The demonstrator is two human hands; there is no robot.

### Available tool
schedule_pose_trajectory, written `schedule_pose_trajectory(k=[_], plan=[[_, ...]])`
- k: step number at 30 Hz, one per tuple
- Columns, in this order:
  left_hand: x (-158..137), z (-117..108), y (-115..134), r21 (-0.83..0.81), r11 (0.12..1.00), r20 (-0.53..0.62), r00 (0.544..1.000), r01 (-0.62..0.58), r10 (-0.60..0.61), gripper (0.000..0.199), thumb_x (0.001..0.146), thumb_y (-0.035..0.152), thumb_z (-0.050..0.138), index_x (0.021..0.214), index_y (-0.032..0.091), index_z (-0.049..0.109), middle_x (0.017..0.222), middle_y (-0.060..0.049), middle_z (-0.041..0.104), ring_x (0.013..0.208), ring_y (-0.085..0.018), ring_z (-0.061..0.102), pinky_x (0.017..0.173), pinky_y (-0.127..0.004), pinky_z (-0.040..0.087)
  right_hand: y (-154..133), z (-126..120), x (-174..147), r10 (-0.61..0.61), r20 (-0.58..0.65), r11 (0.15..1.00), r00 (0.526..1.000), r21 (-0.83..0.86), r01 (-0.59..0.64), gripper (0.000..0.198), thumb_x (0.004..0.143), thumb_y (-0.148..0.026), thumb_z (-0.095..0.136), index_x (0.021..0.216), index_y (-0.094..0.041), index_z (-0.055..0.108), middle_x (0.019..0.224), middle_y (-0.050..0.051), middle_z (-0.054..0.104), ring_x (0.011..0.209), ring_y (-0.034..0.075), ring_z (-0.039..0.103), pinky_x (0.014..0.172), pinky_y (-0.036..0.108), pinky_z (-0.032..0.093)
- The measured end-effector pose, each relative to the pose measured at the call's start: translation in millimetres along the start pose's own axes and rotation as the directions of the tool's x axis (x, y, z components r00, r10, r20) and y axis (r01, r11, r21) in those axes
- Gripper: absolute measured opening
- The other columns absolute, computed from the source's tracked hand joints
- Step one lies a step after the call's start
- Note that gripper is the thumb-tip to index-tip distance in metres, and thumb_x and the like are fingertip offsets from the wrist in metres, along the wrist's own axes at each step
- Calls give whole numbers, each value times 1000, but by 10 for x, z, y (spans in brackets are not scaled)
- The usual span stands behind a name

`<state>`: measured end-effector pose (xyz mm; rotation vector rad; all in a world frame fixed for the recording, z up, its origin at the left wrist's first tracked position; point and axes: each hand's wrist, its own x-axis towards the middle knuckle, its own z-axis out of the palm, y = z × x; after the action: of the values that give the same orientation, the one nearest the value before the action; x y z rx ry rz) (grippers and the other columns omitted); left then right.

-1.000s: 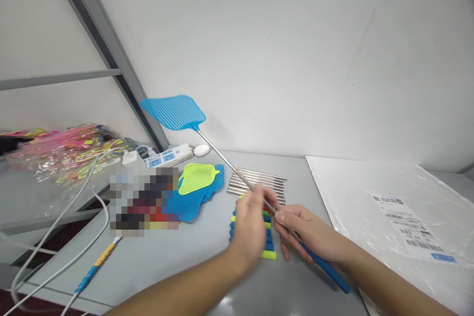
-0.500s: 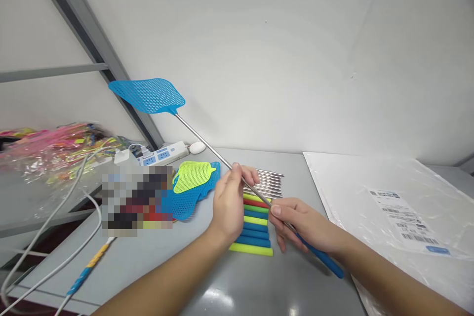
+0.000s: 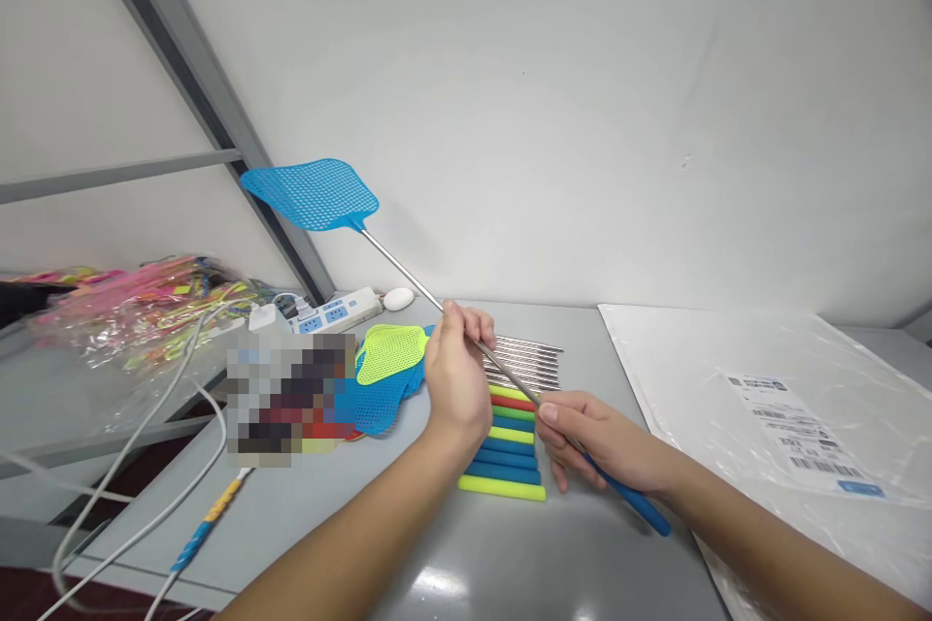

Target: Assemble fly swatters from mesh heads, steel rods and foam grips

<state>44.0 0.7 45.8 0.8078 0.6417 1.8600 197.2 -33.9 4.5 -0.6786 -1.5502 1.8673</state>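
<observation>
A fly swatter [image 3: 320, 195] with a blue mesh head, a thin metal rod and a blue handle slants across the view, its head at the upper left. My left hand [image 3: 460, 374] is closed around the middle of the rod. Lower down, my right hand [image 3: 593, 441] grips the rod and the top of the blue handle, whose end sticks out below. Beneath my hands lie a row of coloured handle tubes [image 3: 502, 487] and, behind them, several metal rods [image 3: 535, 364]. To the left is a stack of loose mesh heads, a yellow-green one [image 3: 391, 355] over blue ones [image 3: 379, 408].
A white plastic mailing bag [image 3: 677, 359] with a printed label covers the table's right side. At the back left are a power strip [image 3: 339, 310], a white mouse-like object [image 3: 398, 299] and white cables [image 3: 208, 446]. Clear plastic bags [image 3: 175, 301] lie beyond a metal frame [image 3: 189, 87].
The whole scene has shifted slightly to the right as the view turned. Both hands keep their hold on the fly swatter, and it keeps nearly the same slant.
</observation>
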Motion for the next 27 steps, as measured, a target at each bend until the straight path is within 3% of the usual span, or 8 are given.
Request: schedule_pose_trajectory(k=[5,9,17,20,23,25,27], plan=[[63,391,-100,-64,998,-100,995,4,-11,43,97,44,45,63,20,36,56,6,31,48,-8,30,49,-22,30,-61,-60,-7,-47,4,994,999,103,46,36,100,-43,42,72,-21,45,41,-11,35,36,7,25,55,27,52],[150,689,-48,-96,995,-88,996,-24,16,44,98,45,42,63,21,29,55,8,23,44,-7,22,45,-22,25,-187,-85,-24,-98,10,978,995,186,95,36,102,-41,37,72,-21,44,40,-12,35,31,7,25,50,26,49],[346,913,210,-134,984,-13,993,-117,117,49,97,50,44,62,21,26,56,7,20,44,-7,21,43,-21,23,-301,-105,-152,-128,-11,981,992,144,128,39,103,-41,34,70,-21,44,40,-11,35,32,7,23,52,26,46],[268,825,136,-110,990,8,996,-86,88,44,98,50,40,65,21,32,58,6,28,45,-7,25,44,-21,26,-251,-141,-180,-84,-40,992,996,95,87,41,103,-42,34,68,-21,44,39,-11,36,32,7,24,53,27,46],[34,534,-11,81,997,115,993,3,-13,39,97,52,39,75,20,45,66,3,45,51,-8,39,50,-22,33,-180,-157,-179,-22,-95,998,995,51,27,43,102,-44,34,67,-22,43,38,-11,34,34,8,22,49,25,41],[-154,276,-73,298,954,259,960,24,-105,43,96,53,42,75,18,53,70,0,50,59,-9,45,56,-22,38,-151,-138,-175,0,-116,1000,993,16,2,43,101,-47,35,67,-21,44,38,-10,33,35,8,22,46,23,36],[-308,40,-78,401,915,352,915,45,-199,42,96,53,43,79,17,56,75,-1,53,63,-11,48,61,-23,41,-144,-103,-179,26,-111,999,994,-41,-31,45,101,-49,36,67,-21,45,38,-9,33,36,9,23,45,23,32]])
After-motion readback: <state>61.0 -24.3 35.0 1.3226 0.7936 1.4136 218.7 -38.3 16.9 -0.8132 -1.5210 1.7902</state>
